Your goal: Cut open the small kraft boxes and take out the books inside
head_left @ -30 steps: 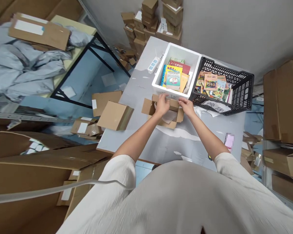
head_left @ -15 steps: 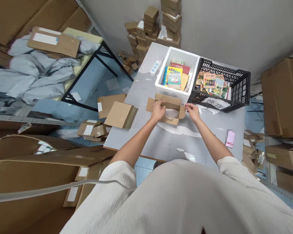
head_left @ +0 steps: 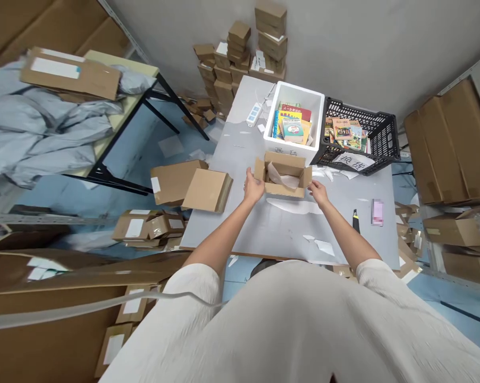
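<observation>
A small open cardboard box (head_left: 284, 189) sits on the grey table in front of me, its flaps raised. Crumpled pale paper (head_left: 283, 177) lies inside it. On the box's left side is my left hand (head_left: 254, 187), fingers apart, thumb toward the cardboard; whether it touches cannot be told. My right hand (head_left: 318, 192) has its fingers closed at the box's right end, by the raised flap. Just behind the box stands a white foam bin (head_left: 317, 127) with several books (head_left: 293, 129). Beside that bin, a black plastic crate (head_left: 388, 139) holds more books (head_left: 348, 133).
A stack of flat cardboard (head_left: 207, 190) rests at the table's left edge. A utility knife (head_left: 355, 221) and a pink blurred item (head_left: 377, 213) lie right. A power strip (head_left: 254, 114) is at the back left. Grey parcels (head_left: 44, 125) cover another table; cartons (head_left: 271, 40) are stacked by the wall.
My left hand has moved from inside the box to its left side. The box's end flaps now stand more upright. My right hand stays at the right end. The view has shifted slightly.
</observation>
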`<action>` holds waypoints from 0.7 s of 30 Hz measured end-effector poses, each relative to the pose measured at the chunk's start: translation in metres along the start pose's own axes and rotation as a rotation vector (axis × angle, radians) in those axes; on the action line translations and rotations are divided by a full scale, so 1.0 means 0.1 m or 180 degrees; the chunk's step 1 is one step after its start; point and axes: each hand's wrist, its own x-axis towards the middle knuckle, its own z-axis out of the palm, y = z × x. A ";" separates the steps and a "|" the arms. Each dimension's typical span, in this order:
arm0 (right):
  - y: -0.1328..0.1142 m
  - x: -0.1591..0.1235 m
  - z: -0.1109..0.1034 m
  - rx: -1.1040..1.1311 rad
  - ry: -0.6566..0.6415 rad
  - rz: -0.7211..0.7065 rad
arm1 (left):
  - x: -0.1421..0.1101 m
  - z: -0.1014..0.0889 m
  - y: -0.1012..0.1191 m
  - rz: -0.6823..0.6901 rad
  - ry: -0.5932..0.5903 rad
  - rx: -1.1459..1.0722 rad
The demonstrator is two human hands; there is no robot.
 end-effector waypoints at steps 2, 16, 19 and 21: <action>0.03 -0.06 0.08 -0.0092 0.0009 -0.0204 | -0.02 -0.04 -0.08 0.0292 -0.0247 -0.0071; 0.11 -0.16 0.17 -0.0067 -0.0194 0.0189 | 0.15 -0.09 -0.24 0.0833 -0.1414 0.0902; 0.08 -0.17 0.11 0.0045 -0.0302 0.0331 | 0.21 -0.06 -0.23 0.0903 -0.1612 0.1116; 0.09 -0.17 0.07 0.0039 -0.0368 0.0336 | 0.23 -0.06 -0.26 0.1034 -0.1695 0.1237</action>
